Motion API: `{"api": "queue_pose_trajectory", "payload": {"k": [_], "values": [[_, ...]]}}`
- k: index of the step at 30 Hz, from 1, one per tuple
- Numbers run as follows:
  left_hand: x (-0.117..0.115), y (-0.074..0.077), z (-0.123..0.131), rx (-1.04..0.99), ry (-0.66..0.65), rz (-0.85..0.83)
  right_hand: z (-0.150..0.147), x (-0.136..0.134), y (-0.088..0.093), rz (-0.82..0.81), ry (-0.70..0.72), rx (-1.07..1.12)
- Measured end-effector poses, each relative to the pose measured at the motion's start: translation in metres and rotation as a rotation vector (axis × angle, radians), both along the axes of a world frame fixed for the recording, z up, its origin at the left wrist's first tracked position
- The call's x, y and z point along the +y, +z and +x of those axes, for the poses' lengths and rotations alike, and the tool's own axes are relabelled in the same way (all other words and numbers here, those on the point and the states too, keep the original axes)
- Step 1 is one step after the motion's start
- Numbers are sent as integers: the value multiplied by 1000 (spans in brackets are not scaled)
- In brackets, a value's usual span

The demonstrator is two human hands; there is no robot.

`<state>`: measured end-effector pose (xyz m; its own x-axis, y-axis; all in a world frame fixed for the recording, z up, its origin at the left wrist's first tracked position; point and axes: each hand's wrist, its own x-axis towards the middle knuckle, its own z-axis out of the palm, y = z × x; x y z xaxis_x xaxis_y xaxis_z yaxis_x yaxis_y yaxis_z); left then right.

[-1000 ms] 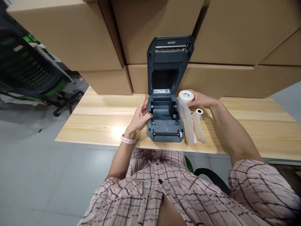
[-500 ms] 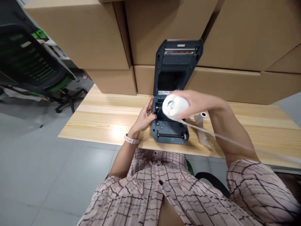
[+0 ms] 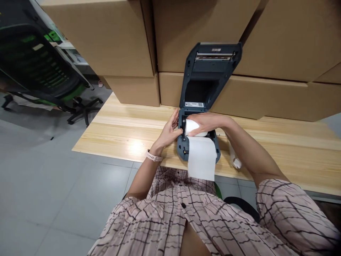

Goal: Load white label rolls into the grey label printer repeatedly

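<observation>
A dark grey label printer (image 3: 183, 146) stands on the table with its lid (image 3: 211, 71) raised. My right hand (image 3: 209, 121) is wrapped over a white label paper roll (image 3: 190, 127) that sits down in the printer's compartment. From the roll, a wide loose end of paper (image 3: 201, 158) runs over the printer's front and hangs past the table edge. My left hand (image 3: 169, 132) grips the printer's left wall, thumb over the rim by the black roll holder, fingers along the outside. The roll's right end is hidden behind my right hand.
Behind the printer, cardboard boxes (image 3: 106, 39) are stacked along the wooden table (image 3: 112, 122). A small used roll with a curled strip (image 3: 236, 161) lies to the right, partly under my right forearm. An office chair (image 3: 39, 67) stands at the left.
My right hand has lowered the paper roll from above the printer into its compartment. The loose paper end swung from the right to the front. My left hand stays on the printer.
</observation>
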<state>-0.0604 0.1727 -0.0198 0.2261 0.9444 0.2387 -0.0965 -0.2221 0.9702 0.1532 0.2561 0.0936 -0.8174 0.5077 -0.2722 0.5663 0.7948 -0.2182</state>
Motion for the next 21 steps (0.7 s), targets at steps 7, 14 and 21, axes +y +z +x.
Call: {"api": "queue_pose_trajectory", "payload": {"k": [7, 14, 21], "values": [[-4, 6, 2, 26, 17, 25, 13, -29, -6, 124, 11, 134], [-8, 10, 4, 17, 6, 48, 52, -122, -19, 72, 44, 288], [-8, 6, 1, 46, 20, 50, 55, -150, -43, 150, -41, 396]]}}
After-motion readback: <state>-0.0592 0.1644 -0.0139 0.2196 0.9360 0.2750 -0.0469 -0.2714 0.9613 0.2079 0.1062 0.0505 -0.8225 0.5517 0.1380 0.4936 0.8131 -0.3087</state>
